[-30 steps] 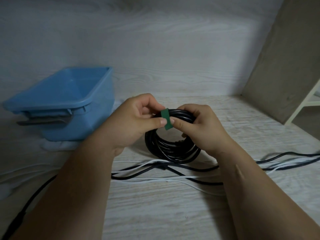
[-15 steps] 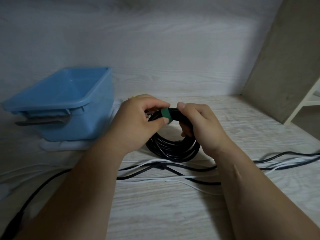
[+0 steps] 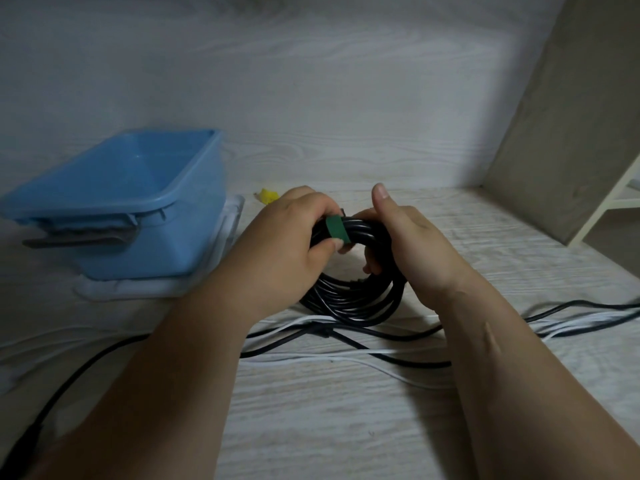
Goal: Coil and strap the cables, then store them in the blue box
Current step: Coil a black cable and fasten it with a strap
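The pale wood-grain surface [image 3: 346, 427] carries everything. The black coil [image 3: 349, 299] stands on edge near its middle, its lower arc down among the loose cables [image 3: 381, 362], black and white, that trail across to either side.

The step in hand looks like closing the strap, and the coil is the thing to control. The right hand [image 3: 412, 244] has its grip closed on the coil, fingers hooked through the ring and thumb raised clear. That hand should squeeze the turns tight so none springs out while the wrap is finished. The left hand [image 3: 287, 237] has its grip closed on the green strap [image 3: 335, 230], which sits round the top of the coil, the thumb pinching its lower end against the bundle. The free end should be pulled snug and pressed flat onto itself all along its length. A loose wrap would likely let the stiff turns fan apart once lifted. The coil should also be lifted clear of the loose cables beneath, so that it does not drag them along.

The blue box [image 3: 104, 202] stands to the left, near the left hand but apart from it, on a white tray or lid [image 3: 138, 289]. The part of its inside that shows holds nothing; the near corner is hidden by its wall. A small yellow scrap [image 3: 266, 195] lies behind the left hand, too small to identify.
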